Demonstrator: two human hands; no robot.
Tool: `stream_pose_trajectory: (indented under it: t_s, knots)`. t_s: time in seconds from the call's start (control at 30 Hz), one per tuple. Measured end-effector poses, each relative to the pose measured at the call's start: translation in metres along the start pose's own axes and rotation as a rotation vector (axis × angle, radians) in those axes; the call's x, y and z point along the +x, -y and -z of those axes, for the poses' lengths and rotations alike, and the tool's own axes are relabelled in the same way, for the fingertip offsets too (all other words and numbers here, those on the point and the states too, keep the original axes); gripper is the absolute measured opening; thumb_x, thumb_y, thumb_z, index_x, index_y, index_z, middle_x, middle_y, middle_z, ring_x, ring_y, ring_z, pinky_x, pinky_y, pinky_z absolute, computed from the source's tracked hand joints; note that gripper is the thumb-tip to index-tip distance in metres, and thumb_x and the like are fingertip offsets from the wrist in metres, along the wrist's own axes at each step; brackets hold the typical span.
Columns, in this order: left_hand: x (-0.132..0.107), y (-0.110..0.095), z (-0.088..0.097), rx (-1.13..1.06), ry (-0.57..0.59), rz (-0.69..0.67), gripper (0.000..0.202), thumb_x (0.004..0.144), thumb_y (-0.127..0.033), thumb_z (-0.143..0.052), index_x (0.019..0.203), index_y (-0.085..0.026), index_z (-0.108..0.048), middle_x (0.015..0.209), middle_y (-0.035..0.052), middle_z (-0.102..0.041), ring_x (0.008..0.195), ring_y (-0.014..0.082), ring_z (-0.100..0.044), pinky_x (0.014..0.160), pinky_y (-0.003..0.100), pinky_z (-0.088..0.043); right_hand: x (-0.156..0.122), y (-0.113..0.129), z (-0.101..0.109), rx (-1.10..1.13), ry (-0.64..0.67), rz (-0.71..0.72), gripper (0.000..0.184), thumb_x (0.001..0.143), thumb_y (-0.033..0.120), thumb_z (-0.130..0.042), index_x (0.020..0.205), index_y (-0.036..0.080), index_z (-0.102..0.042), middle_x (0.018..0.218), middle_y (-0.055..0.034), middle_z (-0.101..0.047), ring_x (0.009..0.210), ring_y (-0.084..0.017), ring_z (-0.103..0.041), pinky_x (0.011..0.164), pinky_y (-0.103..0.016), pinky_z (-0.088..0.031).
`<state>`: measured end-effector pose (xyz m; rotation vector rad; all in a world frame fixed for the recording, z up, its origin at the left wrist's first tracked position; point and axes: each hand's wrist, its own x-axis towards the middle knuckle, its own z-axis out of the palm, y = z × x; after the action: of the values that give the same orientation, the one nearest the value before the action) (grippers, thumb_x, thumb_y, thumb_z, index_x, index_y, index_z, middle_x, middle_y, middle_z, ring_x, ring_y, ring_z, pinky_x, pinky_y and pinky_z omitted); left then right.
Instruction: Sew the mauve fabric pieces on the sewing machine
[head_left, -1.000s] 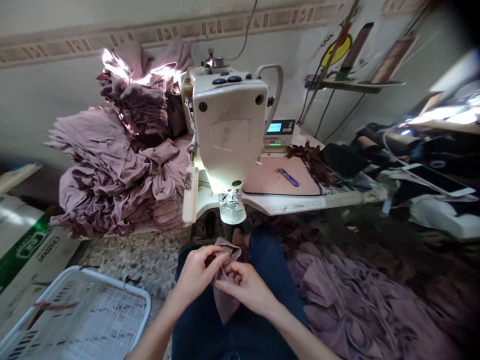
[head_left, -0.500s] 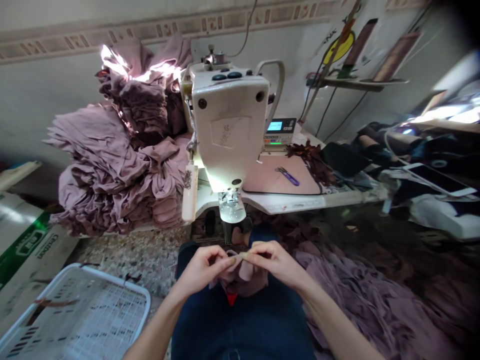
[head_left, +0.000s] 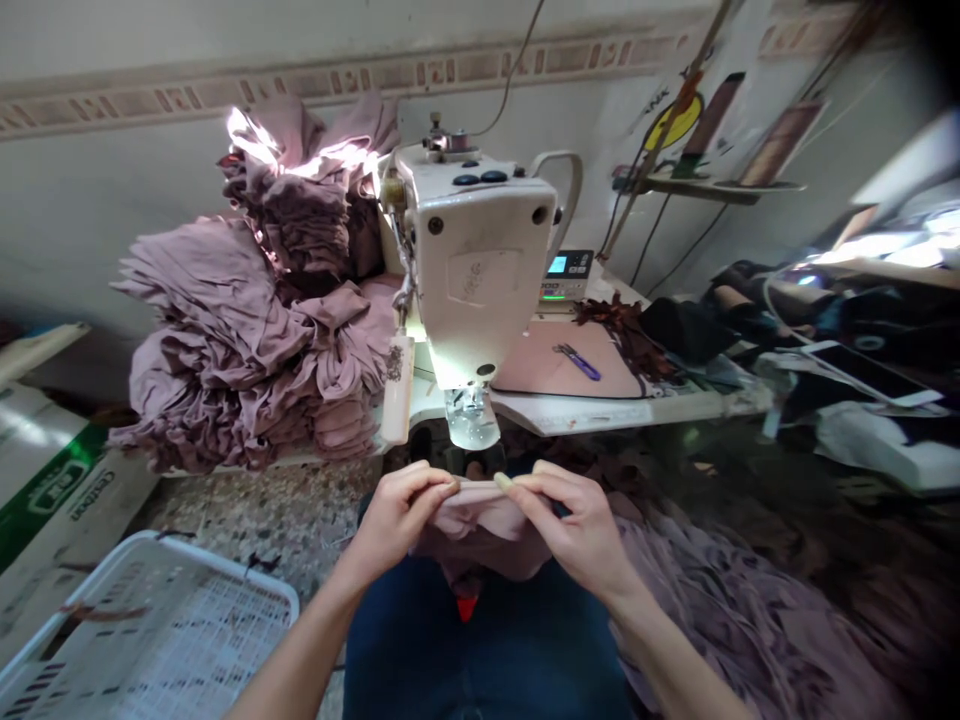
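Over my lap, both hands pinch the top edge of a small mauve fabric piece (head_left: 484, 530). My left hand (head_left: 396, 520) grips its left end with closed fingers. My right hand (head_left: 576, 525) pinches the right end, so the edge runs stretched between them. A small red tag (head_left: 466, 606) shows below the cloth. The white sewing machine (head_left: 476, 265) stands just beyond my hands, its presser foot (head_left: 471, 412) lit by a lamp.
A tall heap of mauve garments (head_left: 255, 330) lies left of the machine. A white plastic basket (head_left: 142, 640) sits at lower left beside a cardboard box (head_left: 52, 490). More mauve cloth (head_left: 750, 610) covers the floor on the right. Purple snips (head_left: 576, 360) rest on the table.
My hands have lifted the fabric from my lap and moved apart, spreading its top edge between them. The red tag has come into view.
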<state>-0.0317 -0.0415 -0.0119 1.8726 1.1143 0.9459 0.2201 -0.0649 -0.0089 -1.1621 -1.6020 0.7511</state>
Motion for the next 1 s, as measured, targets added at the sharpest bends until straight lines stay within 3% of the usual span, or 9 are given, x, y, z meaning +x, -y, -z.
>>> stream_pose_trajectory:
  t_s: [0.23, 0.4, 0.5, 0.63, 0.83, 1.0]
  knots:
    - [0.023, -0.014, 0.0, -0.143, -0.051, 0.088, 0.035, 0.106, -0.037, -0.059, 0.084, -0.016, -0.076, 0.083, 0.0053, -0.072, 0.08, 0.0199, -0.064, 0.076, 0.027, -0.049, 0.031, -0.001, 0.003, 0.098, -0.078, -0.072, 0.038, 0.096, 0.045, -0.073, 0.07, 0.019, -0.077, 0.063, 0.0011, -0.049, 0.061, -0.016, -0.045, 0.059, -0.03, -0.037]
    - [0.037, -0.02, -0.001, -0.097, -0.172, 0.135, 0.032, 0.097, -0.041, -0.07, 0.079, -0.016, -0.078, 0.081, 0.0056, -0.075, 0.078, 0.0206, -0.066, 0.075, 0.028, -0.05, 0.042, -0.012, 0.001, 0.234, -0.104, -0.182, 0.036, 0.089, 0.047, -0.078, 0.069, 0.018, -0.077, 0.062, 0.001, -0.056, 0.062, -0.016, -0.048, 0.061, -0.03, -0.038]
    - [0.045, -0.02, -0.003, -0.105, -0.244, 0.187, 0.033, 0.091, -0.045, -0.077, 0.075, -0.017, -0.07, 0.07, 0.002, -0.066, 0.066, 0.0163, -0.059, 0.064, 0.026, -0.045, 0.046, -0.017, -0.001, 0.3, -0.138, -0.24, 0.035, 0.085, 0.048, -0.081, 0.067, 0.018, -0.076, 0.062, 0.0004, -0.06, 0.061, -0.017, -0.05, 0.061, -0.03, -0.039]
    - [0.055, -0.018, -0.006, -0.244, -0.276, 0.216, 0.036, 0.086, -0.047, -0.083, 0.084, -0.019, -0.061, 0.062, -0.0065, -0.049, 0.055, 0.0106, -0.045, 0.054, 0.022, -0.035, 0.053, -0.021, -0.001, 0.306, -0.174, -0.261, 0.034, 0.083, 0.048, -0.081, 0.069, 0.018, -0.076, 0.064, -0.0009, -0.064, 0.065, -0.019, -0.055, 0.064, -0.03, -0.042]
    - [0.07, -0.011, -0.009, -0.295, -0.278, 0.166, 0.038, 0.089, -0.05, -0.08, 0.094, -0.02, -0.056, 0.065, -0.0093, -0.037, 0.055, 0.0101, -0.036, 0.055, 0.022, -0.028, 0.067, -0.028, 0.002, 0.285, -0.199, -0.211, 0.033, 0.085, 0.046, -0.081, 0.068, 0.018, -0.076, 0.066, -0.001, -0.066, 0.068, -0.019, -0.058, 0.067, -0.03, -0.045]
    - [0.085, -0.007, -0.01, -0.335, -0.252, 0.155, 0.043, 0.088, -0.054, -0.081, 0.09, -0.021, -0.054, 0.064, -0.0102, -0.033, 0.054, 0.0096, -0.03, 0.054, 0.023, -0.023, 0.073, -0.036, 0.004, 0.247, -0.238, -0.213, 0.038, 0.085, 0.052, -0.081, 0.068, 0.018, -0.076, 0.063, -0.001, -0.066, 0.065, -0.019, -0.056, 0.061, -0.029, -0.042]
